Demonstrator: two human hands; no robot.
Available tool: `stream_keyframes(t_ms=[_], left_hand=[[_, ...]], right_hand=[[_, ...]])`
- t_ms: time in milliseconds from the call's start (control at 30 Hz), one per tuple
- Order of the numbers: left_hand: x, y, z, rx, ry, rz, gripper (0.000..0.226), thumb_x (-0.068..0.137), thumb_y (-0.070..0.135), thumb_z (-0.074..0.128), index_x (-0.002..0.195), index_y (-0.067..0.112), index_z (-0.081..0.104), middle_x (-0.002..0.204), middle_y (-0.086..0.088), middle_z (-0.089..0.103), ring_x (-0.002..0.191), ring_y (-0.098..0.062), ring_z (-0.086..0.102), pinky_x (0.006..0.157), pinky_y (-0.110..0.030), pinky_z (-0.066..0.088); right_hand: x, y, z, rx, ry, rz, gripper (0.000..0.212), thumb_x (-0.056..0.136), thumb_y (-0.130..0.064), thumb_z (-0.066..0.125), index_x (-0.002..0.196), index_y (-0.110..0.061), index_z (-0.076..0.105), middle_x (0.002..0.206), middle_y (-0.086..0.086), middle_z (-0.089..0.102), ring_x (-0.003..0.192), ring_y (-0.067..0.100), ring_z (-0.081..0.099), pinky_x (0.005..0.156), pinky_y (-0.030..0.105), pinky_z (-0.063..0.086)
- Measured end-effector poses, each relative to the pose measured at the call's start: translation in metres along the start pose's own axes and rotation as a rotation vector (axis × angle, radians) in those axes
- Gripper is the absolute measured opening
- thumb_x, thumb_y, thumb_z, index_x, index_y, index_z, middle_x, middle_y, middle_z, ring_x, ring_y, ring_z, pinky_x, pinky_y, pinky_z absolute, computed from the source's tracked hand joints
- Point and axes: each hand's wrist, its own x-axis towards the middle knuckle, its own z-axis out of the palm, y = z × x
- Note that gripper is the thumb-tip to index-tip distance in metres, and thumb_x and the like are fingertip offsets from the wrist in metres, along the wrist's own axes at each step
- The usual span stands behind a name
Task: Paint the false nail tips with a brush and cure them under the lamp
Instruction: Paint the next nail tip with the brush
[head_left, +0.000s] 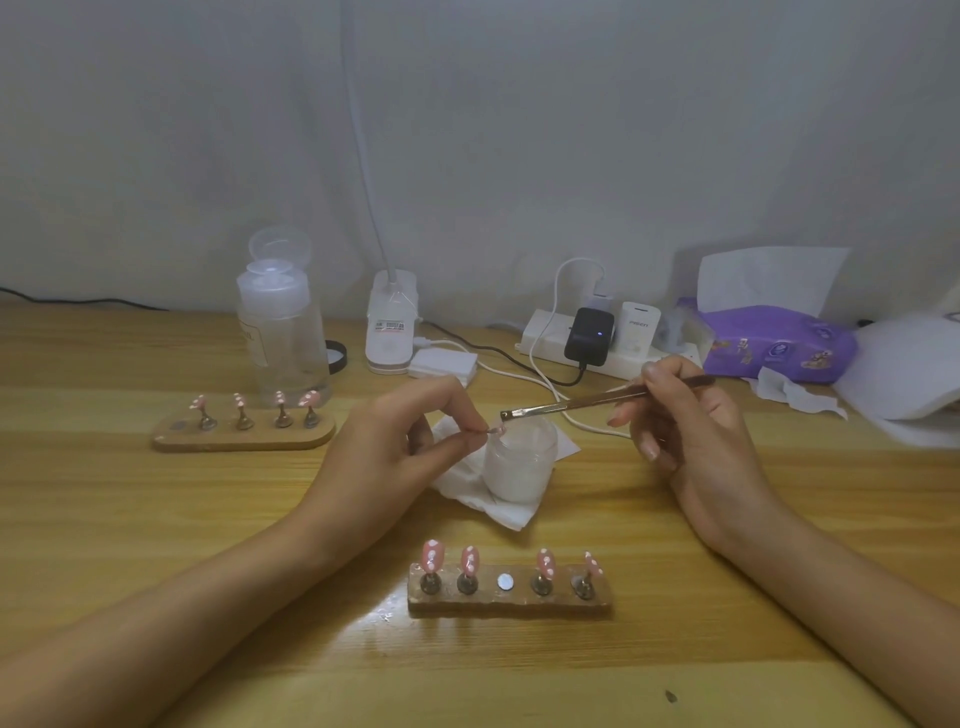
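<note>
Head view. The left hand (395, 441) sits just left of frame centre. Its thumb and forefinger pinch the small stem of a pink nail tip (497, 430), so the grip is narrow and closed on that piece. The tip is held over the 10 o'clock rim of a white frosted jar (519, 460); whether it touches the rim cannot be told.

The right hand (691, 431), at 3 o'clock from the jar, holds a slim brush (597, 400) pen-fashion between thumb and forefinger, the other fingers loosely curled. The brush head points to 9 o'clock and sits just above the held tip, apart from it.

The jar stands on a folded white tissue (498, 512) on the wooden table (156, 519).

At 6 o'clock from the jar lies a wooden stand (509, 605) carrying four upright pink tips with white dots, two either side of a bare round disc (505, 582).

At 10 o'clock lies a second stand (176, 439), also with four tips, in front of a clear bottle (283, 332) whose cap is flipped up.

At 12 o'clock stands a white lamp base (389, 332), and at 2 o'clock a purple tissue pack (779, 343).
</note>
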Motion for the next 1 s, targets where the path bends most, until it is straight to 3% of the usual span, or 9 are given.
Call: stream_keyframes(t_ms=[167, 333, 467, 700, 900, 1000], left_hand=[[0.0001, -0.0002, 0.0, -0.01, 0.0, 0.0, 0.009, 0.086, 0.018, 0.073, 0.084, 0.025, 0.068, 0.076, 0.028, 0.062, 0.056, -0.006, 0.049, 0.055, -0.007, 0.037], [0.0, -0.0005, 0.0001, -0.027, -0.007, -0.007, 0.008, 0.086, 0.019, 0.073, 0.083, 0.024, 0.068, 0.069, 0.027, 0.059, 0.055, -0.004, 0.047, 0.055, -0.007, 0.037], [0.0003, -0.0001, 0.0, -0.034, -0.006, -0.018, 0.008, 0.086, 0.019, 0.074, 0.083, 0.024, 0.068, 0.065, 0.026, 0.058, 0.054, -0.003, 0.047, 0.054, -0.007, 0.036], [0.0002, -0.0029, 0.0007, -0.053, 0.004, -0.04, 0.011, 0.085, 0.02, 0.075, 0.08, 0.026, 0.068, 0.055, 0.017, 0.052, 0.051, -0.004, 0.046, 0.053, -0.009, 0.034], [0.0004, -0.0023, 0.001, -0.046, -0.003, -0.046, 0.009, 0.085, 0.023, 0.074, 0.081, 0.028, 0.068, 0.061, 0.02, 0.057, 0.053, -0.005, 0.048, 0.051, -0.01, 0.036], [0.0005, -0.0017, 0.0011, -0.042, -0.008, -0.053, 0.009, 0.085, 0.023, 0.074, 0.082, 0.029, 0.068, 0.061, 0.022, 0.058, 0.053, -0.004, 0.048, 0.051, -0.01, 0.036]], right_hand=[[0.0013, 0.0018, -0.0002, -0.024, 0.02, 0.022, 0.018, 0.091, -0.027, 0.057, 0.078, -0.015, 0.058, 0.065, 0.007, 0.07, 0.04, 0.008, 0.044, 0.037, 0.014, 0.03], [-0.0003, 0.0002, 0.0006, -0.011, -0.017, 0.004, 0.022, 0.081, -0.039, 0.06, 0.078, -0.017, 0.057, 0.068, 0.007, 0.071, 0.041, 0.008, 0.044, 0.039, 0.015, 0.031], [0.0014, 0.0014, -0.0008, -0.024, 0.022, 0.029, 0.018, 0.088, -0.031, 0.058, 0.078, -0.015, 0.058, 0.066, 0.007, 0.07, 0.04, 0.008, 0.043, 0.037, 0.014, 0.03], [0.0016, 0.0023, 0.0, -0.017, 0.009, 0.013, 0.017, 0.084, -0.034, 0.06, 0.072, -0.022, 0.062, 0.067, 0.008, 0.07, 0.039, 0.008, 0.044, 0.037, 0.014, 0.029], [0.0001, 0.0008, 0.0005, -0.023, -0.024, -0.006, 0.017, 0.079, -0.042, 0.062, 0.068, -0.03, 0.065, 0.068, 0.007, 0.071, 0.041, 0.008, 0.045, 0.038, 0.016, 0.03], [0.001, 0.0015, -0.001, -0.028, 0.024, 0.01, 0.017, 0.083, -0.036, 0.06, 0.074, -0.021, 0.063, 0.067, 0.008, 0.071, 0.04, 0.008, 0.044, 0.037, 0.014, 0.031]])
